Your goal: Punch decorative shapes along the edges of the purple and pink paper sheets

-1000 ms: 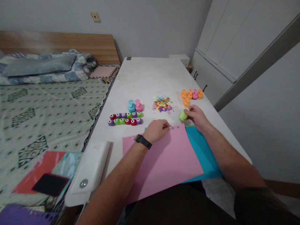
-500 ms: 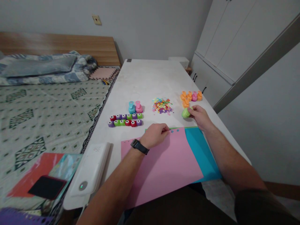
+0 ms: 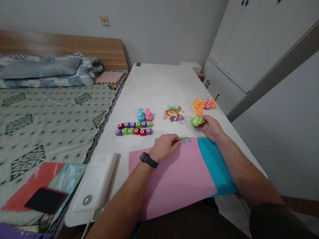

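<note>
My left hand [image 3: 165, 146], with a black watch on its wrist, pinches the top edge of a pink sheet of paper [image 3: 178, 179]. Small flower-shaped holes show along that edge, on both sides of the hand. A blue sheet [image 3: 216, 162] lies under the pink one and sticks out at the right, and a thin green edge shows behind them. My right hand [image 3: 211, 128] is closed round a light green craft punch [image 3: 197, 121], held just above the table beyond the blue sheet. Left of the punch lies a pile of colourful paper cutouts [image 3: 173, 114].
Orange and pink punches [image 3: 203, 104] stand at the right. A blue punch [image 3: 141, 115] and a pink punch [image 3: 149, 114] stand left of the cutouts, behind two rows of small punches [image 3: 134, 128]. A white laminator-like device [image 3: 96, 182] lies at the left, near a bed [image 3: 57, 122].
The green punch has turned in my right hand, so its lever now points to the right. My left hand stays on the pink paper's edge.
</note>
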Motion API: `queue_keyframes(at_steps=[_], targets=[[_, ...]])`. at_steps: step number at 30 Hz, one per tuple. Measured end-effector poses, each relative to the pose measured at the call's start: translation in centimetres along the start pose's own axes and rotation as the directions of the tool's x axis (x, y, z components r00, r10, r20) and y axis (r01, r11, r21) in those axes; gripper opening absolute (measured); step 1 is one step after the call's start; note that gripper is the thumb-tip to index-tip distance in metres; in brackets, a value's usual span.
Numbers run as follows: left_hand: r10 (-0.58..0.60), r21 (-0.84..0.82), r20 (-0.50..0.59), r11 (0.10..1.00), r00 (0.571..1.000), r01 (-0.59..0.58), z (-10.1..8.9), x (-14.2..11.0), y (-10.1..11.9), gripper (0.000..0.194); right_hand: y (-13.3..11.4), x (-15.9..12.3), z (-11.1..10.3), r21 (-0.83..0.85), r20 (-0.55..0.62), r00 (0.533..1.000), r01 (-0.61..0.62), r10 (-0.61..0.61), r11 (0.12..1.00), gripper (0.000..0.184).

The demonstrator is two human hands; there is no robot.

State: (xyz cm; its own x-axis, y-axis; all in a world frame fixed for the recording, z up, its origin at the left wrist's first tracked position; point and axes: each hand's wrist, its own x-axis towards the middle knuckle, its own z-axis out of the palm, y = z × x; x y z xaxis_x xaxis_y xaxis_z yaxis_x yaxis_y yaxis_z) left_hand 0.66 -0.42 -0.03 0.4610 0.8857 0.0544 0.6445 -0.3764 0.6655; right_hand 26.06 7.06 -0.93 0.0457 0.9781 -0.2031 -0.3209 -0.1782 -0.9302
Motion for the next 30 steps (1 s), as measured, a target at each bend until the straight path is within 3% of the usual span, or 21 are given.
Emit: queue_keyframes(at_steps=[6, 11, 19, 25, 30], targets=[[0.029, 0.047, -0.031, 0.999, 0.999, -0.027, 0.3, -0.1, -0.3, 0.021, -0.5, -0.2, 0.1, -0.028, 0.133, 0.977, -0.163, 0.165, 0.986, 0.023], [0.028, 0.056, -0.026, 0.998, 0.999, -0.027, 0.2, -0.2, -0.2, 0.021, -0.2, -0.3, -0.1, -0.006, 0.183, 0.957, -0.228, 0.225, 0.974, 0.034], [0.039, 0.103, -0.042, 0.994, 0.998, -0.034, 0.5, -0.3, -0.4, 0.020, -0.6, 0.9, 1.2, -0.062, 0.045, 0.987, -0.152, 0.155, 0.986, 0.032], [0.111, 0.071, -0.031, 0.992, 0.993, -0.108, 0.5, -0.5, -0.6, 0.018, -2.0, 0.3, 0.4, -0.311, 0.051, 0.992, -0.092, 0.114, 0.946, 0.023], [0.140, 0.067, -0.013, 0.988, 0.990, -0.139, 0.4, -0.5, -0.5, 0.018, -2.2, -1.3, -0.8, -0.532, 0.119, 0.974, -0.100, 0.191, 0.841, 0.027]])
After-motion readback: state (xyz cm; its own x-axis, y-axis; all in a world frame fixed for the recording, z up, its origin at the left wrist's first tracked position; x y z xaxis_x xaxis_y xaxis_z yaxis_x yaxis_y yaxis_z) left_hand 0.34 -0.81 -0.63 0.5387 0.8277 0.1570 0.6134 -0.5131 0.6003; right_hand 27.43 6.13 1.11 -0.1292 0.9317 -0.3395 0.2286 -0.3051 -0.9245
